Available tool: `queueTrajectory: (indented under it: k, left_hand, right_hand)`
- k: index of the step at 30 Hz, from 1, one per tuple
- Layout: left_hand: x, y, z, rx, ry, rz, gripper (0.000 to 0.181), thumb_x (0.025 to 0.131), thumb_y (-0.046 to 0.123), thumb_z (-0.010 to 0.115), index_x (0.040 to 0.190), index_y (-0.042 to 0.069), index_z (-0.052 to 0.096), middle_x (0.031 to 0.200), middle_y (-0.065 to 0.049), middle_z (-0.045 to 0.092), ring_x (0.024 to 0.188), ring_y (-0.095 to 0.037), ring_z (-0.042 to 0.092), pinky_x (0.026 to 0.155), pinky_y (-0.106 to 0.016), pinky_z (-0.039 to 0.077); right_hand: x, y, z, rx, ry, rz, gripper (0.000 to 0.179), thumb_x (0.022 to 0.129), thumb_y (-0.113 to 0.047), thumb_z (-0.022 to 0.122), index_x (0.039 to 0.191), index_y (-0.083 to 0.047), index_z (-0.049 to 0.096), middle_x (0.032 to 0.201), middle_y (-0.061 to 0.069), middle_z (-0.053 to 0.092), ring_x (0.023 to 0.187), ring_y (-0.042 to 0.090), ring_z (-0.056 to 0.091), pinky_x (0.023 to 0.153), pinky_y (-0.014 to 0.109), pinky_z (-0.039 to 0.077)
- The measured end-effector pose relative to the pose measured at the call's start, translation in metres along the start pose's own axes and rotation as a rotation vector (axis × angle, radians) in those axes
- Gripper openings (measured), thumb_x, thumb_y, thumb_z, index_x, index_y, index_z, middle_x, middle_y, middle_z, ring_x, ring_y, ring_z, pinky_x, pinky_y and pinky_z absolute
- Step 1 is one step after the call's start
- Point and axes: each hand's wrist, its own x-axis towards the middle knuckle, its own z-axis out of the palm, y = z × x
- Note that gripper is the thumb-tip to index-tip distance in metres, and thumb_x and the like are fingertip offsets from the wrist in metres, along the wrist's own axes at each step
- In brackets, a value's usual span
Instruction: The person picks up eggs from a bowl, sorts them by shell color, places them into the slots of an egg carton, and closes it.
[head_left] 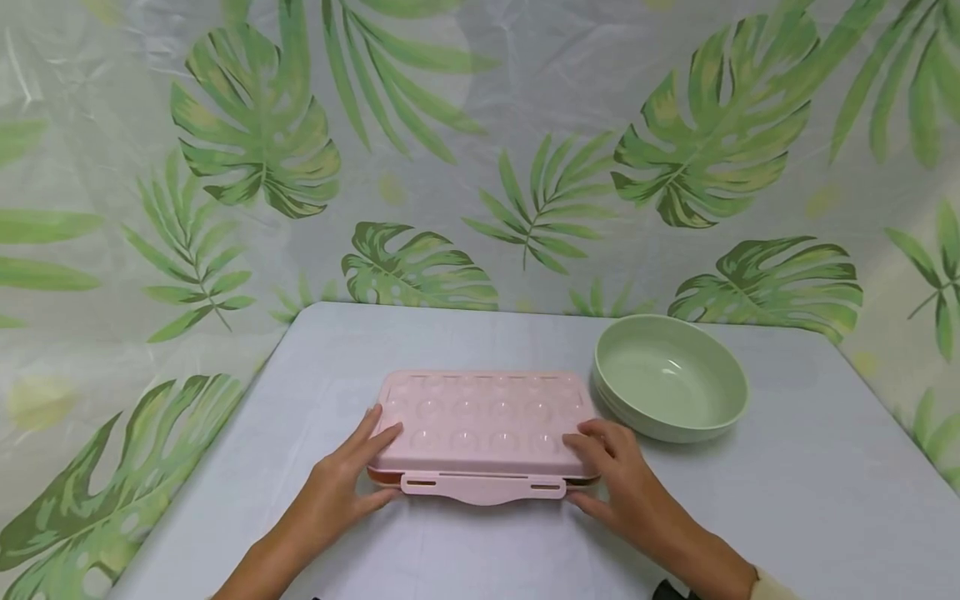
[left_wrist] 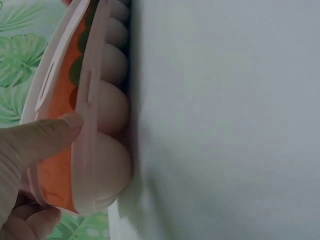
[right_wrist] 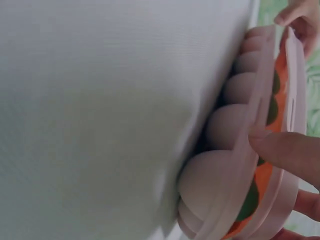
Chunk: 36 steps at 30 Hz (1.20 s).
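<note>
A pink plastic lidded tray [head_left: 483, 425] with rows of round bumps on its lid lies on the table. Rounded cups [left_wrist: 114, 107] bulge under its base, and something orange [left_wrist: 56, 172] with green round shapes [right_wrist: 249, 202] shows in the gap between lid and base. My left hand [head_left: 337, 479] grips the tray's left front corner, fingers over the lid and thumb at the lower rim. At the opposite corner my right hand [head_left: 618, 475] holds it the same way, its thumb against the base rim. A latch flap [head_left: 483, 488] with two slots runs along the front.
A light green bowl [head_left: 671, 379] stands just right of the tray's back corner; a second rim shows beneath it, like stacked bowls. The white-covered table [head_left: 360, 333] ends at a leaf-printed curtain [head_left: 540, 108] behind and at the sides.
</note>
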Motion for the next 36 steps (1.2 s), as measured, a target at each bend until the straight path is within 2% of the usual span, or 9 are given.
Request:
queueTrajectory:
  k: [3,8,16,23,29,33,36]
  left_hand:
    - [-0.0019,-0.0017,0.004,0.034,0.042,0.048,0.083,0.061,0.013,0.091,0.135,0.013,0.056,0.147,-0.022,0.04,0.115,-0.035,0.059,0.083,-0.036,0.055]
    - [-0.0036,-0.0036,0.0082,0.072,0.07,0.096,0.077,0.062,0.013,0.09,0.133,0.011,0.058,0.145,-0.023,0.043,0.112,-0.036,0.061,0.081,-0.034,0.055]
    - [-0.0052,-0.0039,0.0094,0.085,0.099,0.138,0.069,0.065,0.015,0.088,0.128,0.01,0.062,0.142,-0.022,0.047,0.11,-0.033,0.062,0.08,-0.034,0.055]
    - [-0.0069,-0.0059,0.0101,0.083,0.087,0.116,0.063,0.067,0.017,0.087,0.125,0.013,0.064,0.142,-0.02,0.048,0.112,-0.031,0.061,0.081,-0.035,0.055]
    - [-0.007,-0.0077,0.0107,0.076,0.072,0.096,0.059,0.067,0.018,0.087,0.123,0.015,0.066,0.141,-0.02,0.049,0.112,-0.032,0.061,0.081,-0.035,0.055]
    - [-0.0066,-0.0079,0.0112,0.073,0.071,0.089,0.057,0.067,0.018,0.088,0.12,0.015,0.068,0.139,-0.02,0.051,0.112,-0.033,0.06,0.081,-0.036,0.055]
    - [-0.0065,-0.0079,0.0112,0.075,0.069,0.089,0.056,0.067,0.018,0.088,0.119,0.015,0.069,0.138,-0.02,0.052,0.114,-0.033,0.06,0.082,-0.036,0.054]
  right_hand:
    - [-0.0012,0.0,0.003,-0.016,0.003,-0.005,0.07,0.058,-0.011,0.091,0.12,-0.008,0.059,0.122,0.014,0.05,0.116,0.029,0.043,0.084,0.04,0.052]
    - [-0.0018,0.0012,0.0076,-0.053,0.028,-0.031,0.064,0.057,-0.007,0.09,0.114,-0.008,0.06,0.118,0.013,0.053,0.113,0.03,0.047,0.088,0.042,0.049]
    - [-0.0028,-0.0002,0.0085,-0.065,0.004,-0.043,0.055,0.062,-0.006,0.088,0.11,-0.01,0.061,0.118,0.008,0.054,0.118,0.027,0.047,0.097,0.031,0.043]
    - [-0.0021,-0.0015,0.0083,-0.085,0.013,-0.078,0.049,0.061,-0.006,0.088,0.102,-0.014,0.063,0.116,0.006,0.057,0.114,0.025,0.052,0.092,0.035,0.049]
    - [0.001,-0.0013,0.0064,-0.081,-0.005,-0.088,0.045,0.064,-0.007,0.088,0.1,-0.012,0.062,0.11,0.005,0.058,0.108,0.021,0.054,0.092,0.031,0.048]
    - [0.0031,-0.0004,0.0057,-0.081,0.01,-0.113,0.046,0.062,-0.007,0.087,0.101,-0.012,0.062,0.107,0.002,0.058,0.103,0.02,0.054,0.088,0.031,0.049]
    - [0.0039,0.0006,0.0054,-0.084,0.005,-0.122,0.051,0.063,-0.007,0.087,0.107,-0.014,0.064,0.105,0.0,0.058,0.1,0.018,0.054,0.085,0.031,0.049]
